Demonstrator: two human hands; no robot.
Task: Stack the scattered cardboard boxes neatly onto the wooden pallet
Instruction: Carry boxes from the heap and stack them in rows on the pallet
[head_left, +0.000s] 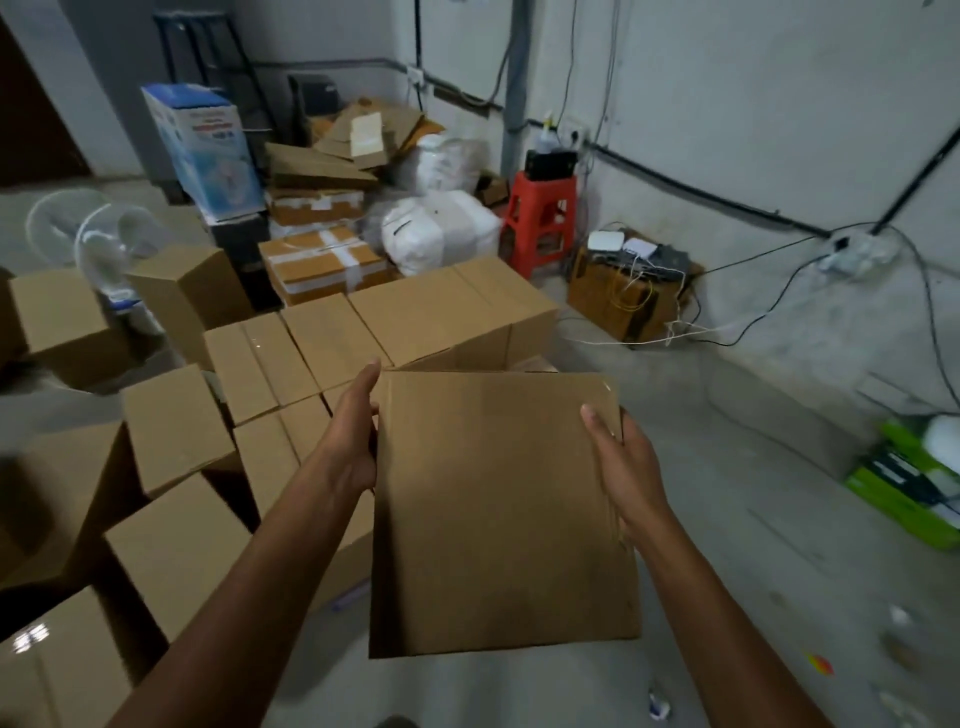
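I hold a plain brown cardboard box (498, 514) in the air in front of me, its top face tilted toward the camera. My left hand (353, 431) grips its left side, thumb along the top edge. My right hand (626, 467) grips the right side, thumb on the top face and fingers down the side. Just beyond the box, several similar boxes (410, 322) sit packed side by side in a low stack. More loose boxes (176, 421) lie scattered at the left. No wooden pallet shows; whatever is under the stack is hidden.
Bare concrete floor (727, 519) spreads to the right. A red stool (540, 218), a box with cables and routers (628, 291), white sacks (441, 228) and taped cartons line the back wall. Two fans (98, 234) stand at the left, and a green package (914, 483) at the right edge.
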